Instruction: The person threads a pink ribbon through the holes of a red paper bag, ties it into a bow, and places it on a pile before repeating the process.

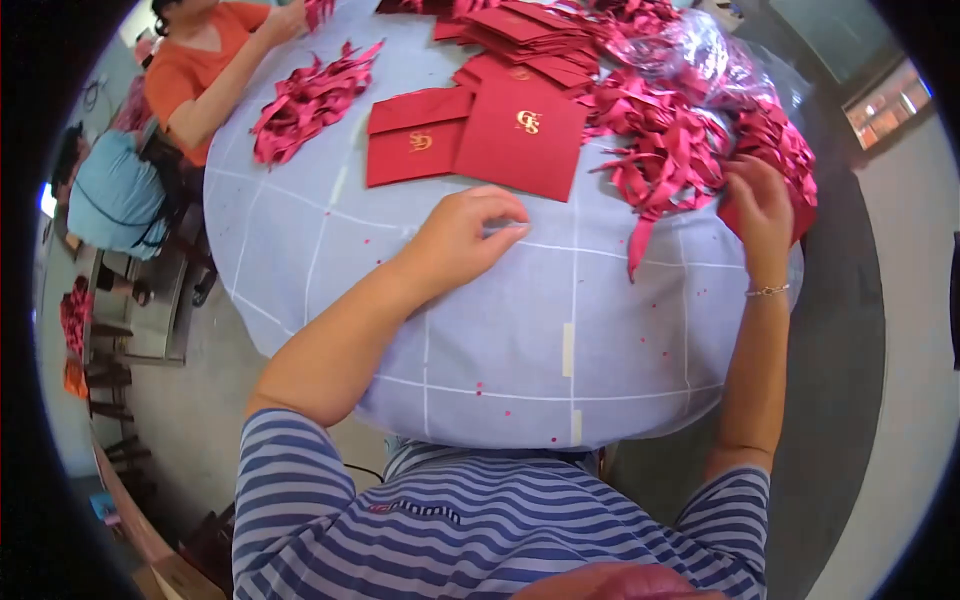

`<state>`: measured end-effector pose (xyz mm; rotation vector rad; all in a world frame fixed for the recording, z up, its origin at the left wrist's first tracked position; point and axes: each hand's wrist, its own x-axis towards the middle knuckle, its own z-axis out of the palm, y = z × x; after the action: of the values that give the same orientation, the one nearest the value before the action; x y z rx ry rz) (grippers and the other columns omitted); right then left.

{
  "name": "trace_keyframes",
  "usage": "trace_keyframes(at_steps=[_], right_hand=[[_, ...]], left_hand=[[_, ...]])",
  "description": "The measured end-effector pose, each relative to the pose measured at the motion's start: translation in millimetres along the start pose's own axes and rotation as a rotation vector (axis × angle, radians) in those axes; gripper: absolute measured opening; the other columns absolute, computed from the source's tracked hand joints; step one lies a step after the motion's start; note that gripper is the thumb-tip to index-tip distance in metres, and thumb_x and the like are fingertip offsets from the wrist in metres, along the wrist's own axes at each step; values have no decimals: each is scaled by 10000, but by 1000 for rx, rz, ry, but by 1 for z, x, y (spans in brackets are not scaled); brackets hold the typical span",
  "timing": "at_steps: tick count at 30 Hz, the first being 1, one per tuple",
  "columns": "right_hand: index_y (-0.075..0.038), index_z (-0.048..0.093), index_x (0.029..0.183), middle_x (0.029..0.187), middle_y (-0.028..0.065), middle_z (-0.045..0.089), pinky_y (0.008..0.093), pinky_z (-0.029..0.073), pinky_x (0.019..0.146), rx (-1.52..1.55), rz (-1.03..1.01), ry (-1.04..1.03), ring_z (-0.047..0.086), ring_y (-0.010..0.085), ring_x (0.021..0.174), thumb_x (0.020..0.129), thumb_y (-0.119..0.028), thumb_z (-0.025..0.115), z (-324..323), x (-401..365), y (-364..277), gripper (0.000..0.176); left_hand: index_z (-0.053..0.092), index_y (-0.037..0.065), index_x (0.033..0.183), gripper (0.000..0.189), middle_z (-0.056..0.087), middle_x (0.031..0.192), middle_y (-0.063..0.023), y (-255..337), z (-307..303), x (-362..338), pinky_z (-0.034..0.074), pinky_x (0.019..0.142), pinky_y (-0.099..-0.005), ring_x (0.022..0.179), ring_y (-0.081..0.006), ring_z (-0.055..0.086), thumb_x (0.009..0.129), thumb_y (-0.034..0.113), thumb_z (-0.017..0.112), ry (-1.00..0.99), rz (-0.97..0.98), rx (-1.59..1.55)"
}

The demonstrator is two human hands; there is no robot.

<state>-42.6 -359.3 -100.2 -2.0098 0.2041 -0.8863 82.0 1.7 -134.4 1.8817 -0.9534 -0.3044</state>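
My left hand (pixel 465 238) hovers over or rests on the table just below the red card envelopes, fingers curved and thumb a little apart, holding nothing visible. The nearest red envelope (pixel 522 140) bears a gold monogram and overlaps another red envelope (pixel 418 140) with a folded flap. On the right, my right hand (pixel 762 205) reaches into the red ribbons, fingers bent together; what they pinch is hidden. Beside it lie a loose heap of red ribbons (pixel 668 150) and a second ribbon bundle (pixel 775 145), with a flat red piece under the hand.
A grid-patterned cloth covers the round table (pixel 500 340). Clear plastic wrap (pixel 690 50) sits by the ribbons, and a stack of red envelopes (pixel 520 30) lies behind. Another ribbon pile (pixel 312 105) is at left, near a person in orange (pixel 205 70). Small red bits dot the cloth.
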Motion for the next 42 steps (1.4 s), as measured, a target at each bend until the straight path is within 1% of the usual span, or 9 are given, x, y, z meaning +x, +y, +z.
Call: trace_keyframes(at_steps=[3, 8, 10, 15, 22, 29, 31, 36, 42], right_hand=[[32, 528, 1271, 1080, 117, 683, 290, 530, 792, -6, 96, -475, 666, 165, 916, 907, -175, 691, 78, -4, -41, 449], [2, 252, 1494, 1234, 200, 592, 314, 518, 787, -267, 125, -453, 624, 196, 1011, 843, -314, 773, 169, 12, -15, 892], [77, 275, 1454, 1292, 265, 561, 361, 477, 974, -70, 378, -323, 573, 307, 1182, 803, -328, 795, 184, 24, -16, 926], [45, 446, 1338, 1241, 184, 597, 298, 510, 864, 308, 503, -401, 611, 212, 1081, 804, 44, 716, 187, 31, -17, 598], [-28, 363, 1447, 1209, 163, 625, 325, 500, 937, 364, 388, -552, 620, 220, 1086, 828, 132, 576, 164, -17, -61, 673], [-66, 463, 1416, 1299, 119, 570, 341, 457, 979, -79, 117, -569, 561, 227, 1186, 822, 33, 688, 146, -42, -37, 643], [-43, 514, 1359, 1313, 171, 550, 383, 433, 1011, -506, -479, -382, 545, 293, 1191, 825, -42, 722, 150, -51, -37, 573], [10, 616, 1032, 1143, 171, 593, 393, 459, 913, -304, -389, -521, 569, 330, 1038, 780, -25, 728, 154, -56, -71, 279], [12, 607, 934, 918, 143, 632, 386, 460, 752, -309, -374, -559, 583, 299, 847, 795, -21, 709, 150, -54, -64, 175]], left_hand=[[688, 28, 1008, 164, 634, 1110, -79, -13, 0, 2, 511, 780, -314, 989, -214, 620, 861, 99, 690, 37, 62, 29], [694, 47, 1019, 213, 600, 1135, -91, -25, -10, 6, 477, 896, -364, 1066, -260, 566, 820, 119, 723, 230, 132, 235], [680, 54, 1061, 301, 567, 1187, -124, -31, -13, 10, 425, 979, -398, 1133, -307, 511, 787, 156, 754, 407, 126, 234], [611, 32, 1177, 481, 517, 1251, -174, -41, -20, 19, 411, 1000, -430, 1167, -357, 481, 754, 187, 779, 526, 147, 306], [547, 11, 1253, 639, 538, 1226, -203, -44, -19, 18, 395, 1018, -472, 1175, -392, 485, 731, 281, 798, 537, 193, 384], [616, -4, 1126, 527, 586, 1128, -164, -40, -7, 14, 450, 954, -415, 1097, -345, 540, 699, 218, 829, 235, 143, 273], [615, 0, 1106, 501, 583, 1128, -160, -38, -1, 12, 446, 960, -411, 1104, -345, 533, 693, 187, 829, 173, 257, 235], [606, 29, 1044, 452, 577, 1133, -142, -20, 6, 5, 447, 945, -404, 1099, -332, 524, 678, 170, 831, 155, 278, 231], [613, 50, 1033, 429, 609, 1066, -113, -21, 4, 3, 459, 919, -401, 1066, -318, 536, 695, 202, 827, 93, 288, 273]])
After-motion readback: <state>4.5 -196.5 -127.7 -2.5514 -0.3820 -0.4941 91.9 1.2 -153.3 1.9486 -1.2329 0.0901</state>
